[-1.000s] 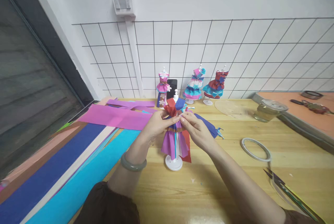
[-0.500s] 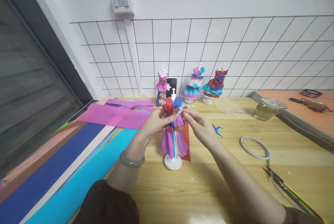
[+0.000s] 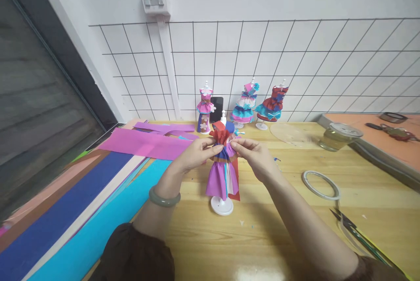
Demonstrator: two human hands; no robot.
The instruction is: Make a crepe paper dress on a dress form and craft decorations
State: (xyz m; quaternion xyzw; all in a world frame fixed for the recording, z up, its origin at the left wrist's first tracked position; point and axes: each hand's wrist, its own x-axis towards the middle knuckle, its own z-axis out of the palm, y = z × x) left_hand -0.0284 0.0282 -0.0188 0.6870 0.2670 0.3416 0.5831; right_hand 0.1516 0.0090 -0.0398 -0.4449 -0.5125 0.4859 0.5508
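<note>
A small white mannequin stand stands upright before me, wearing a crepe paper dress with a red and blue top, a blue and brown waist and a purple skirt with white and light blue strips. My left hand pinches the dress at the left of its waist, thumb across the front. On the other side my right hand has thumb and forefinger closed on the dress's bodice, by a pale piece of paper. Behind the skirt lies a red paper piece, partly hidden.
Crepe paper strips cover the left side. Three dressed mannequins and a phone stand along the back wall. To the right are a tape roll, scissors, a lidded cup and an orange-topped box.
The dressed mannequin has shifted slightly right and turned a little. Both hands stay at its waist and bodice, the right hand's fingers slightly lower.
</note>
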